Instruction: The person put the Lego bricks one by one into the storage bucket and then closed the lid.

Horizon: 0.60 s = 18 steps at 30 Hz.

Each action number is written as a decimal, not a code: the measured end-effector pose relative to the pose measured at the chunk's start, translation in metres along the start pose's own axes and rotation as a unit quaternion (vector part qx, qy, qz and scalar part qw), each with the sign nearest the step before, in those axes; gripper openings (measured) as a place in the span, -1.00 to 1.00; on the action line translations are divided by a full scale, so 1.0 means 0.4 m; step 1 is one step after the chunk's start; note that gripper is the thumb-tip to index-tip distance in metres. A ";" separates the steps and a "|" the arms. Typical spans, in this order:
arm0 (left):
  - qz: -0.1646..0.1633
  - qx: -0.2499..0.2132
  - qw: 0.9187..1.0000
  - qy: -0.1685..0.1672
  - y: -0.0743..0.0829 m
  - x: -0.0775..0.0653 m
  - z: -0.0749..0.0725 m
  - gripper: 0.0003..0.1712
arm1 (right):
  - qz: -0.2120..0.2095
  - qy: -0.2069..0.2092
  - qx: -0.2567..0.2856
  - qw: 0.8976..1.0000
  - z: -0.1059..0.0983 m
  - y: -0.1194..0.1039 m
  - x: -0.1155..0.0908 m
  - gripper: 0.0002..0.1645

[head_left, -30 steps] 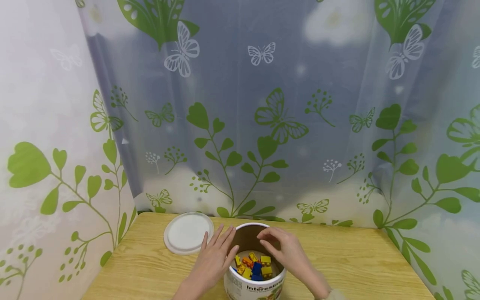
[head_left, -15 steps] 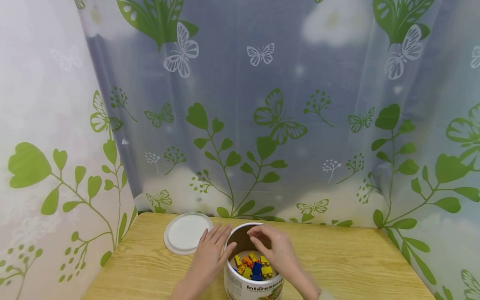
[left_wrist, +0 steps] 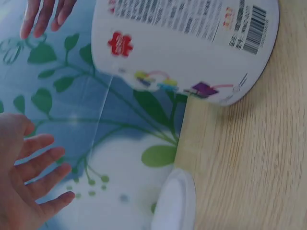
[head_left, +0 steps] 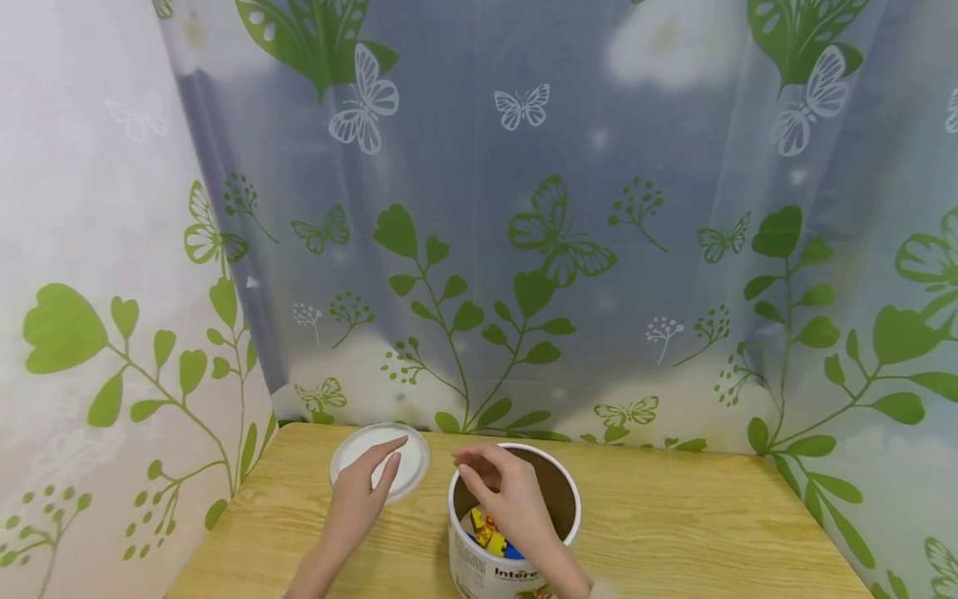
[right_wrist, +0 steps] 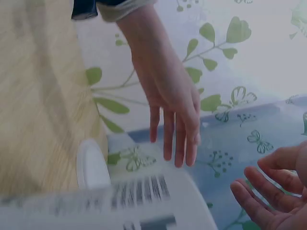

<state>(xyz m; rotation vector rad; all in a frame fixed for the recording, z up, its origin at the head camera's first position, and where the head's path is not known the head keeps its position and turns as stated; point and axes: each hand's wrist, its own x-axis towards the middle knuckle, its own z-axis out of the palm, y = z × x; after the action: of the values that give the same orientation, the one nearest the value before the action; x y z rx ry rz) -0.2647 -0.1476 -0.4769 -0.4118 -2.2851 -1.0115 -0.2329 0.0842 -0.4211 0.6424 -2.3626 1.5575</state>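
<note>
A white round tub (head_left: 479, 574) with a printed label stands at the table's front. Yellow, orange and blue building bricks (head_left: 490, 541) lie at its bottom, partly hidden by my right hand (head_left: 509, 491). That hand hovers above the tub's opening, its fingers loosely bent and holding nothing. My left hand (head_left: 359, 499) is in the air left of the tub, in front of the white lid (head_left: 389, 453) as the head view has it. In the left wrist view the left hand's fingers (left_wrist: 45, 167) are spread and bare. Both hands appear apart from the tub in the right wrist view.
The tub and the lid share a light wooden table (head_left: 688, 524). A curtain (head_left: 449, 150) printed with leaves and butterflies hangs behind the table's far edge, and similar cloth closes off the left and right sides.
My left hand has moved from beside the tub's rim leftward to in front of the lid. My right hand has shifted left over the tub, covering more of the bricks.
</note>
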 end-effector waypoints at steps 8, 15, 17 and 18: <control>-0.144 -0.040 0.989 -0.016 -0.101 -0.008 -0.041 -0.63 | 0.007 -0.021 0.067 0.998 0.117 -0.014 0.004 -0.78; -0.207 0.021 0.978 -0.032 -0.204 -0.030 -0.052 -0.60 | 0.040 -0.057 0.063 0.996 0.205 -0.001 0.005 -0.79; -0.223 0.038 0.973 -0.043 -0.229 -0.035 -0.053 -0.58 | 0.044 -0.070 0.061 0.995 0.230 0.009 0.003 -0.79; -0.231 0.044 0.971 -0.050 -0.240 -0.036 -0.053 -0.57 | 0.046 -0.073 0.059 0.994 0.243 0.015 0.001 -0.79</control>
<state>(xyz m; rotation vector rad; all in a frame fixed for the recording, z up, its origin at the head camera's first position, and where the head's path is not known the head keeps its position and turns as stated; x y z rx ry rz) -0.2925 -0.2275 -0.5288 0.1195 -2.5715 -1.1186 -0.2319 -0.0026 -0.4649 0.7049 -2.4513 1.7580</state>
